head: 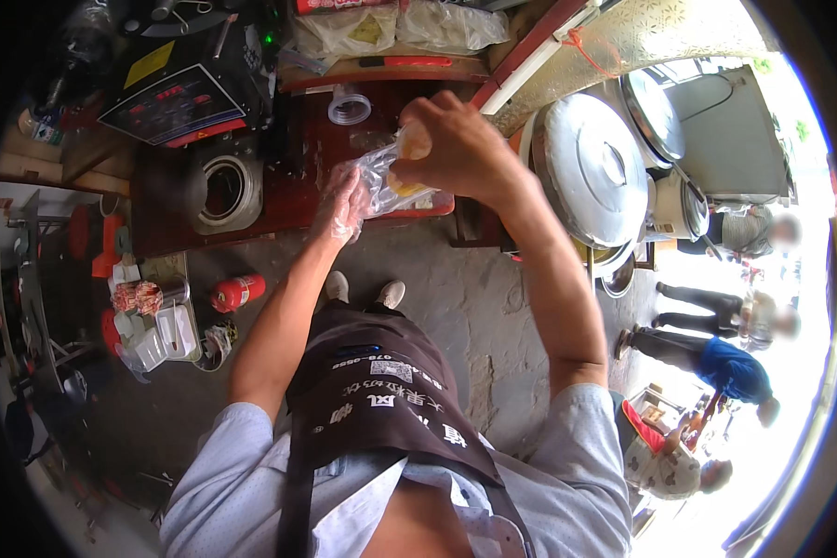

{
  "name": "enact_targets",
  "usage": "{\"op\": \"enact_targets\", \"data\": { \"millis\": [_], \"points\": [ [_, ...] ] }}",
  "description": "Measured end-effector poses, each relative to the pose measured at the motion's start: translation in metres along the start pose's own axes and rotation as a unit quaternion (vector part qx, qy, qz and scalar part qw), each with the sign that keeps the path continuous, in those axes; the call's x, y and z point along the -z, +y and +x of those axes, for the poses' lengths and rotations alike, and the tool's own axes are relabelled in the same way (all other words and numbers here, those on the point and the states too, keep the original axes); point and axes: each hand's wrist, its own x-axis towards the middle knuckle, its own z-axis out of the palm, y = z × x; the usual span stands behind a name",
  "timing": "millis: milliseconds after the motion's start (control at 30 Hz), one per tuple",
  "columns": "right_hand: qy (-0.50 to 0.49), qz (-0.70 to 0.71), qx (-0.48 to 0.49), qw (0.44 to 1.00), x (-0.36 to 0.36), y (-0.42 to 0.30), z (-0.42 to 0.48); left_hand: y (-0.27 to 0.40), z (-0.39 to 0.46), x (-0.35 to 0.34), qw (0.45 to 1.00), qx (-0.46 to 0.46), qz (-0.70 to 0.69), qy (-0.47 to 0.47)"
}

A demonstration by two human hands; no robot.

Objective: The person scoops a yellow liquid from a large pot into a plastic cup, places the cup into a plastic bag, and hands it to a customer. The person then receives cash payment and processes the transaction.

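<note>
Before my chest, above the edge of the dark red counter (296,209), my left hand (347,199) wears a thin clear plastic glove and grips a clear plastic bag (383,180). My right hand (457,150), which looks bare, curls around a clear plastic cup (414,141) with something yellow-orange in it. The cup lies against the bag's right side; whether it is inside the bag I cannot tell. More yellow shows at the lower edge of the bag. An empty-looking clear cup (349,108) stands on the counter beyond my hands.
A black sealing machine (181,97) and a round metal-rimmed opening (229,192) are at the left. Large lidded metal pots (589,171) stand at the right. A red-handled tool (415,61) lies on the shelf. A fire extinguisher (238,292) is on the floor; several people stand outside, right.
</note>
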Motion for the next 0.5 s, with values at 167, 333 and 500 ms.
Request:
{"op": "enact_targets", "data": {
  "millis": [167,333,500],
  "points": [
    [0.033,-0.008,-0.095,0.995,-0.109,0.024,0.032,-0.035,0.042,0.044,0.996,0.072,-0.045,0.039],
    [0.017,-0.040,-0.151,0.988,-0.172,0.029,0.041,-0.035,0.053,0.053,0.998,0.004,-0.055,0.040],
    [0.038,-0.006,-0.152,0.988,-0.181,0.044,0.037,0.008,0.033,0.035,0.994,0.033,0.017,0.100]
  ]
}}
